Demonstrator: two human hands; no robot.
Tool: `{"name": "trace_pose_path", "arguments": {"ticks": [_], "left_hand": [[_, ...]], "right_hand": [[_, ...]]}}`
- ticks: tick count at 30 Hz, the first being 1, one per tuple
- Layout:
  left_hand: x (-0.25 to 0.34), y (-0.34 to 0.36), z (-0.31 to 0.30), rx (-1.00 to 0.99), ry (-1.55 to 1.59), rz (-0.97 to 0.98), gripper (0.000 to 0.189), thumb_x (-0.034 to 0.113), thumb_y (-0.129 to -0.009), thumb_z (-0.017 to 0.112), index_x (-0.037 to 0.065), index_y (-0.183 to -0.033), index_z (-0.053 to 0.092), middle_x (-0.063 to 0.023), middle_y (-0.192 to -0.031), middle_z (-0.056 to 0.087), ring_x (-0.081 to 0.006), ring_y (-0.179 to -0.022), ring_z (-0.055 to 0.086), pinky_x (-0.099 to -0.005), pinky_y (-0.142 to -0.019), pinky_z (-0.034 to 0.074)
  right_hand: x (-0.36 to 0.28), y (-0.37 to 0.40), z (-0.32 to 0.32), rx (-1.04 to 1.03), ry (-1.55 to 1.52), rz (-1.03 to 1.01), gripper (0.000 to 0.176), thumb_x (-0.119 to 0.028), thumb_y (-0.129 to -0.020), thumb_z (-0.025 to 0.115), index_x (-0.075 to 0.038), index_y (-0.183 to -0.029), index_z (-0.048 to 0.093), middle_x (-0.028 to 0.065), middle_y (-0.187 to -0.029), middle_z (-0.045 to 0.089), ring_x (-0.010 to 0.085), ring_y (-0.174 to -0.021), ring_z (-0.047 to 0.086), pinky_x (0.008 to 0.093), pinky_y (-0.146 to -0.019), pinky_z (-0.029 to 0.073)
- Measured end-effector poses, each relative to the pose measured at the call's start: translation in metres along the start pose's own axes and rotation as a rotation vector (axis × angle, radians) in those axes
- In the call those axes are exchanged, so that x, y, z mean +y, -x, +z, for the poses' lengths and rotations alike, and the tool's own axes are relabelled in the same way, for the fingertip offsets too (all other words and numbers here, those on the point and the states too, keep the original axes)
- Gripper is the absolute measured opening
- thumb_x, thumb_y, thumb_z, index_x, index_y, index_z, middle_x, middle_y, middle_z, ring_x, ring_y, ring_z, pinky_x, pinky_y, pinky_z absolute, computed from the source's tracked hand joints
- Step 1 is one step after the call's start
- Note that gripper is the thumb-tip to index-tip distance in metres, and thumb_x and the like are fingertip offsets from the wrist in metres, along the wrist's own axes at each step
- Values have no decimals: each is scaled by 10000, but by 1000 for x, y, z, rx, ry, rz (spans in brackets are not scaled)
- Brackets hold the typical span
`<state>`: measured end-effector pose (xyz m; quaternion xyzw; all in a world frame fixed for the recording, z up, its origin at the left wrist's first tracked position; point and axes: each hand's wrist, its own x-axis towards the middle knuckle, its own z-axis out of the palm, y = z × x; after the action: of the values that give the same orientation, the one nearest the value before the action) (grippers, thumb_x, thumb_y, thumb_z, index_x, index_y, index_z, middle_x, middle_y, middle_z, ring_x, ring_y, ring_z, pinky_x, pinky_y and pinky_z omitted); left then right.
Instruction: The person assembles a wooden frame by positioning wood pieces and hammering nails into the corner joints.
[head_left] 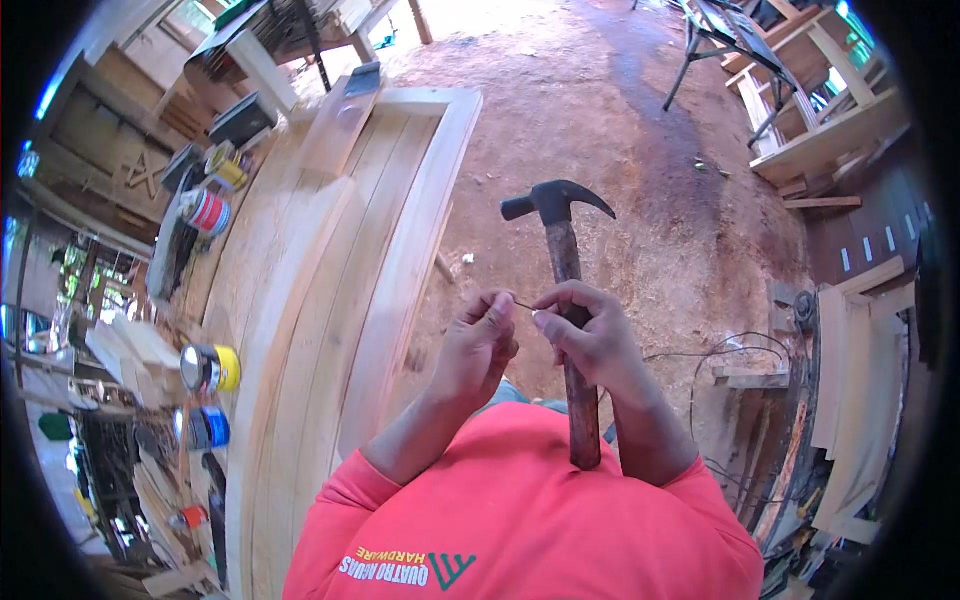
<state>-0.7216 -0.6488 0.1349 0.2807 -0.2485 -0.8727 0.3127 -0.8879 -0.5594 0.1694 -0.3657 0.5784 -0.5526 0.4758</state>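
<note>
A thin nail-like piece [523, 305] sits at the frame's centre, pinched between the fingertips of the left hand [476, 345] and right hand [592, 335]. The right hand also grips the hammer [565, 250], its head uppermost. Left of centre stretches a planked wooden panel [385, 240]; farther left stand a red-labelled can [208, 213] and a yellow-banded can [210, 368].

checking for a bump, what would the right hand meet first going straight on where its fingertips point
Past the thin piece at its fingertips, the right hand would likely meet the left hand first, though depth is uncertain from one view.
</note>
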Motion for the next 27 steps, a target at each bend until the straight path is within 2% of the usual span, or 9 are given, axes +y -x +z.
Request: {"name": "trace_pose_path", "arguments": {"ticks": [1, 5, 8, 12, 15, 16, 18, 22, 27], "left_hand": [[9, -16, 1, -7, 91, -19, 101, 207, -1080, 626, 115, -1040, 644, 61, -776, 534, -31, -567, 357, -222, -523, 302], [63, -74, 6, 91, -102, 69, 144, 217, -1088, 587, 103, -1000, 585, 22, -798, 540, -44, -567, 363, -215, -524, 301], [97, -119, -20, 102, -244, 165, 108, 175, -1071, 593, 94, -1001, 578, 11, -841, 562, -41, -574, 351, -215, -535, 327], [108, -204, -52, 272, -794, 621, 111, 149, -1048, 615, 68, -975, 591, 9, -749, 544, -75, -637, 481, -297, -574, 410], [120, -236, -50, 462, -1264, 743, 152, 169, -1028, 643, 52, -944, 596, -5, -714, 535, -104, -661, 526, -321, -597, 447], [117, -243, -49, 484, -1300, 804, 171, 181, -1006, 668, 44, -932, 597, -53, -720, 563, -129, -626, 537, -335, -581, 457], [105, -251, -44, 542, -1306, 789, 155, 167, -991, 680, 48, -930, 601, -74, -723, 577, -170, -603, 567, -353, -559, 460], [94, -261, -46, 604, -1390, 763, 139, 136, -941, 721, 66, -916, 604, -93, -731, 608, -249, -573, 612, -382, -507, 454], [100, -264, -54, 560, -1394, 694, 179, 123, -882, 767, 91, -897, 591, -50, -717, 615, -243, -557, 614, -375, -478, 451]], "right_hand": [[-3, -12, -2, 13, 7, -6, 342, -112, -934, 754, -31, -1253, 660, -15, -813, 625, 52, -593, 576, 233, -531, 483], [0, -60, -16, 120, 32, -59, 700, -72, -920, 757, -80, -1546, 445, -5, -864, 596, 61, -601, 564, 238, -529, 484], [6, -99, -32, 192, 33, 11, 830, -68, -921, 756, -105, -1627, 322, 8, -865, 588, 68, -592, 558, 240, -519, 478], [19, -174, -53, 212, 16, 86, 787, -107, -930, 765, -91, -1609, 365, 10, -863, 584, 75, -582, 558, 251, -497, 488], [45, -253, -71, 171, 63, 175, 668, -155, -950, 769, -70, -1540, 467, 11, -863, 583, 77, -574, 559, 258, -487, 501], [54, -282, -77, 159, 51, 238, 623, -175, -958, 771, -62, -1509, 503, 9, -862, 580, 76, -572, 559, 259, -487, 505], [63, -329, -83, 148, -10, 358, 509, -280, -992, 762, -35, -1405, 594, 3, -859, 564, 74, -568, 560, 253, -497, 515], [71, -414, -89, -6, 26, 506, 588, -426, -1013, 711, -18, -1412, 568, 11, -877, 559, 85, -581, 572, 254, -510, 521], [61, -469, -82, -179, -12, 616, 682, -535, -1004, 672, -21, -1428, 525, 32, -899, 578, 89, -616, 587, 262, -530, 537]]}}
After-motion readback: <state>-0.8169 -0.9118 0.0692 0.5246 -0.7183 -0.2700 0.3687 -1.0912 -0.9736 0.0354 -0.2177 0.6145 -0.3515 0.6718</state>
